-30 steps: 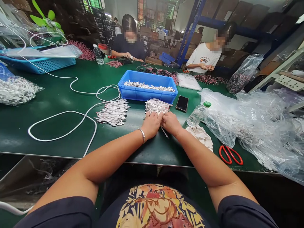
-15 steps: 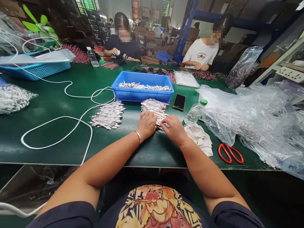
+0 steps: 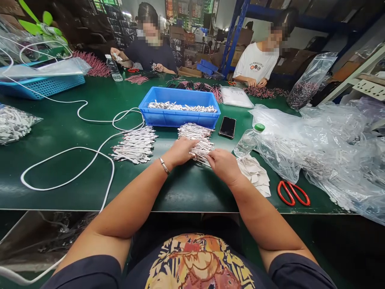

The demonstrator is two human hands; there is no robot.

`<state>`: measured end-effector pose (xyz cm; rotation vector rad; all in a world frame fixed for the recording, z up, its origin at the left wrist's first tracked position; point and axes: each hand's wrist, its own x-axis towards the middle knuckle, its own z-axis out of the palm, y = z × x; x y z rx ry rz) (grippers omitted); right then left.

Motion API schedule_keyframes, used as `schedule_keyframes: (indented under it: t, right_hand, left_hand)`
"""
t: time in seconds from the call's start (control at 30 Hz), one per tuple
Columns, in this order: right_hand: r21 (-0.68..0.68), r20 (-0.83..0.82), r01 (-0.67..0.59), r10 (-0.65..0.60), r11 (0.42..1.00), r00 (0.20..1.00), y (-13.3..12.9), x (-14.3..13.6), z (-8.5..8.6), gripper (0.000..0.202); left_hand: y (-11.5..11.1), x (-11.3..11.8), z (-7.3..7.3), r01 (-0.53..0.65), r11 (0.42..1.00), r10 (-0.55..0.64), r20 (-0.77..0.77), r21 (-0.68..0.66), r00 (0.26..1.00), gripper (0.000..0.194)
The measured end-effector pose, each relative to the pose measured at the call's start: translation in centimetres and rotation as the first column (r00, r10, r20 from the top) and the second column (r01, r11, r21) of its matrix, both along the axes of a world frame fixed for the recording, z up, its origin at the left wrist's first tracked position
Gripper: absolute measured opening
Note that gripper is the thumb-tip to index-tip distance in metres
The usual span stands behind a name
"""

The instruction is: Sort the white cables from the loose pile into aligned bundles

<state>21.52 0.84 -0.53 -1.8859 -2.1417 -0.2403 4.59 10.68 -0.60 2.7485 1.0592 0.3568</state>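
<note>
Two piles of short white cable pieces lie on the green table in front of the blue bin point(image 3: 180, 118), which holds more of them. My left hand point(image 3: 181, 151) touches the left edge of the right pile point(image 3: 197, 132), its fingers closed around something I cannot make out. At that pile's lower right, my right hand point(image 3: 223, 163) has thumb and fingers pinched together; what is between them is too small to name. The left pile point(image 3: 134, 144) lies apart from both hands.
Right of my hands are a phone point(image 3: 227, 127), a clear bottle point(image 3: 248, 140), white cloth point(image 3: 255, 174), red-handled scissors point(image 3: 293, 193) and plastic bags point(image 3: 325, 160). A white cable point(image 3: 75, 148) loops at left. Two people sit across the table.
My left hand has shifted left and a little up, uncovering more of the pile. My right hand has moved slightly right and down. The person at far left has raised a hand outward.
</note>
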Motion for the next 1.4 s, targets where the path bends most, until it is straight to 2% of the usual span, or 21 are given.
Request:
schedule_keyframes:
  t: [0.1, 0.2, 0.3, 0.4, 0.53, 0.7, 0.83, 0.93, 1.0, 1.07, 1.13, 1.27, 1.4]
  right_hand:
    - [0.025, -0.062, -0.018, 0.019, 1.0, 0.998, -0.4, -0.7, 0.0, 0.04]
    - [0.004, -0.068, -0.198, 0.198, 0.98, 0.978, -0.9, -1.8, -0.2, 0.039]
    - [-0.013, -0.04, -0.341, 0.341, 0.94, 0.939, -0.8, -2.5, -0.9, 0.03]
    - [0.054, -0.023, -0.364, 0.366, 0.93, 0.93, -0.3, -2.7, -1.4, 0.027]
    - [0.138, -0.044, -0.336, 0.345, 0.932, 0.938, 0.0, -2.7, -1.7, 0.028]
    - [0.13, -0.053, -0.329, 0.338, 0.935, 0.94, 0.0, -2.8, -2.0, 0.029]
    - [0.114, -0.027, -0.371, 0.376, 0.922, 0.926, 0.1, -3.0, -2.3, 0.032]
    - [0.087, -0.005, -0.315, 0.316, 0.945, 0.949, 0.2, -3.0, -2.3, 0.037]
    - [0.043, 0.008, -0.271, 0.271, 0.962, 0.963, 0.2, -3.1, -2.4, 0.039]
    - [-0.018, 0.02, -0.224, 0.224, 0.974, 0.974, 0.3, -3.2, -2.4, 0.042]
    - [-0.082, 0.029, -0.171, 0.174, 0.982, 0.984, 0.4, -3.5, -2.4, 0.047]
    - [-0.188, 0.018, -0.083, 0.088, 0.979, 0.996, 0.9, -3.9, -2.4, 0.06]
    - [-0.252, -0.02, -0.045, 0.042, 0.967, 0.999, 1.5, -4.0, -2.6, 0.06]
  left_hand:
    - [-0.4, 0.3, 0.0, 0.007, 0.998, -0.005, -0.036, 0.061, 0.999, 0.042]
    - [-0.8, 0.7, 0.2, 0.01, 0.988, -0.003, -0.044, 0.151, 0.999, 0.026]
    - [-0.6, 0.7, 0.4, -0.02, 0.986, 0.026, -0.028, 0.168, 0.999, 0.008]
    - [0.0, 0.4, 0.4, -0.042, 0.987, 0.04, 0.012, 0.155, 0.999, 0.015]
    - [0.5, -0.1, 0.5, 0.029, 0.996, -0.039, 0.121, 0.084, 0.992, 0.013]
    - [0.0, -0.5, 1.1, 0.11, 0.993, -0.104, 0.124, -0.043, 0.987, 0.003]
    - [-0.3, -0.8, 1.8, 0.215, 0.948, -0.169, 0.199, -0.235, 0.965, 0.013]
    - [0.0, -1.0, 1.7, 0.266, 0.928, -0.197, 0.262, -0.261, 0.945, 0.016]
    - [0.2, -1.1, 1.3, 0.2, 0.958, -0.137, 0.284, -0.207, 0.949, 0.014]
    - [0.3, -1.1, 0.9, 0.084, 0.986, -0.038, 0.301, -0.143, 0.953, 0.015]
    - [0.3, -1.0, 0.5, 0.002, 0.995, 0.031, 0.32, -0.104, 0.947, 0.017]
    - [0.0, -0.9, 0.2, -0.075, 0.991, 0.11, 0.377, -0.108, 0.92, 0.021]
    - [-0.1, -1.0, 0.2, -0.115, 0.984, 0.166, 0.448, -0.139, 0.879, 0.021]
